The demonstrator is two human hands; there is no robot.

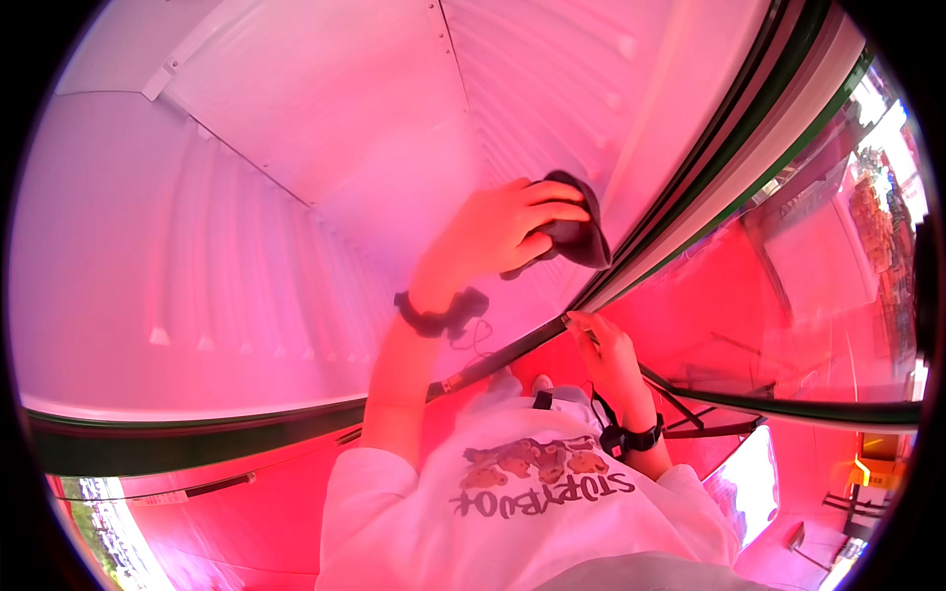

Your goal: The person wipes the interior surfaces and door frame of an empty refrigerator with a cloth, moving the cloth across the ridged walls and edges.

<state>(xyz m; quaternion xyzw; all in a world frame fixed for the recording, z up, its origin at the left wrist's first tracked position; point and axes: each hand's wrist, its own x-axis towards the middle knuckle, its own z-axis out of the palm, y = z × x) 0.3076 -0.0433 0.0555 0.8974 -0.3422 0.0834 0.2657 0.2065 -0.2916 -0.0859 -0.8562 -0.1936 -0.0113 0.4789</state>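
A dark, soft cloth-like piece (pixel 580 240) is bunched under the fingers of my left hand (pixel 510 225). That hand reaches into a pale cabinet interior (pixel 355 148) with ribbed walls, which resembles a chest freezer's liner. My right hand (pixel 610 354) is lower and closer to my body, its fingertips at the dark rim (pixel 510 354) of the cabinet. Whether those fingers grip the rim or only rest on it is unclear. Each wrist wears a black strap, the left (pixel 436 314) and the right (pixel 635 437), with a small device on it.
Dark green and black edging (pixel 739 155) runs along the cabinet's right side. A green-black edge (pixel 199 436) borders the left. Dark frame bars (pixel 695 414) and a bright white panel (pixel 746 487) are to the right. Strong pink-red light colours everything.
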